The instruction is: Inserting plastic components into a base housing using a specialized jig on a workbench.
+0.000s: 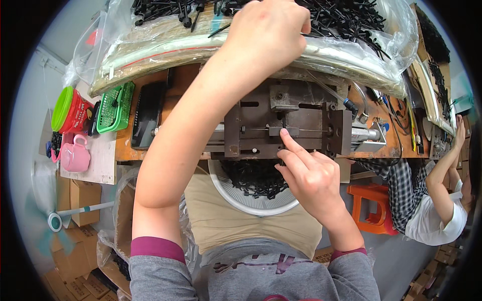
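My left hand (268, 32) reaches over a pile of thin black plastic parts (346, 20) in a plastic-lined box at the top. Its fingers are mostly hidden behind the hand and cut off by the frame edge. My right hand (312, 175) is at the dark metal fixture (306, 114) on the bench. Its index fingertip presses on the fixture's small centre block, where a thin black part (284, 121) stands. Thumb and middle finger close around the near end of this part, largely hidden. A thin wire or rod crosses the fixture sideways.
A white basket (261, 210) of black pieces sits at my lap under the bench edge. On the left are a green basket (115, 108), a pink cup (75, 153), a red tub (75, 113) and a fan (54, 220). Rightward are a pneumatic cylinder (366, 134), tubes, an orange stool (369, 208) and another person (437, 215).
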The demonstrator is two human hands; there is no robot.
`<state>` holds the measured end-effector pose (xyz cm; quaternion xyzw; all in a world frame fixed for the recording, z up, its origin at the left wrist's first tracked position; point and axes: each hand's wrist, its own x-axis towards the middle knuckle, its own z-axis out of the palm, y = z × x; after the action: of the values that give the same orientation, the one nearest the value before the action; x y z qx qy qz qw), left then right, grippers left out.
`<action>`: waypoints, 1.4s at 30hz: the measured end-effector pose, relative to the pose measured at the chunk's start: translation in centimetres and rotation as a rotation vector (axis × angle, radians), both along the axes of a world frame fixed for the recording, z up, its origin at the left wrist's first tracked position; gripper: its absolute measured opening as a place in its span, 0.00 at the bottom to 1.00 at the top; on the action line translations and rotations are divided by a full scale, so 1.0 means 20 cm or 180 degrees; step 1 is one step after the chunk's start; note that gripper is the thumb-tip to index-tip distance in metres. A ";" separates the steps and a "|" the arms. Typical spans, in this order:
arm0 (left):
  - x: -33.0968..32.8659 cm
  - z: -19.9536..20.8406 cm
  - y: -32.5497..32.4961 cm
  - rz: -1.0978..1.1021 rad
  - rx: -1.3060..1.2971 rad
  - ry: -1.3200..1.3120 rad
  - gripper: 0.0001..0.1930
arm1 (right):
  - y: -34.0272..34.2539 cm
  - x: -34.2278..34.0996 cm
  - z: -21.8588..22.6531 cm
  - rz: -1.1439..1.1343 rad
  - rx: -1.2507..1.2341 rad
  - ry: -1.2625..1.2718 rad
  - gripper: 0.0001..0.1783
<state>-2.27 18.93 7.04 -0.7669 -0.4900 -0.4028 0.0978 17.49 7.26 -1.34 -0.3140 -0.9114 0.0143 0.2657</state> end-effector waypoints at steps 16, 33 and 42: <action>0.00 -0.02 -0.69 -0.0487 -0.0653 -0.1195 0.18 | 0.79 -0.13 0.74 -0.0280 0.0467 -0.0338 0.16; 0.25 -0.50 -0.84 0.0133 -0.0711 -0.0088 0.13 | 1.07 -0.27 0.75 -0.0140 -0.0507 -0.1298 0.08; 0.22 -0.46 -0.80 0.0095 -0.1009 0.0031 0.12 | 1.07 -0.10 0.86 -0.0231 -0.0850 0.0947 0.05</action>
<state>2.22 2.96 -2.24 -0.7673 -0.5583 -0.3152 -0.0162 15.56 28.64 15.89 -0.3735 -0.8402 0.1717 0.3537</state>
